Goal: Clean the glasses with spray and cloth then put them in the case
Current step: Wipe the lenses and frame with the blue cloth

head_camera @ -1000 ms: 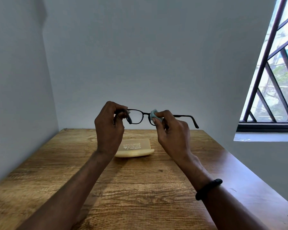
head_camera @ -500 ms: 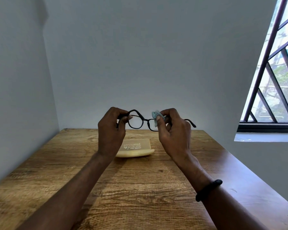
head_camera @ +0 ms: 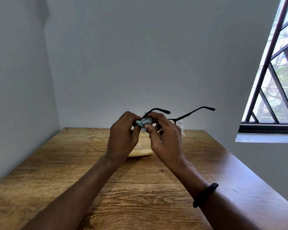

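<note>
Wooden table (head_camera: 56, 171): carries the cream case (head_camera: 140, 151) near its far edge, midway along
Glasses (head_camera: 189, 113): black, held above the case, both temples pointing away
Left hand (head_camera: 121, 138): closed on the frame
Right hand (head_camera: 165, 138): pinching the pale blue cloth (head_camera: 144, 123) against the glasses

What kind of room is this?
Probably a plain room at home: bare grey walls, a wooden table in the corner, and a barred window with trees outside.
</note>
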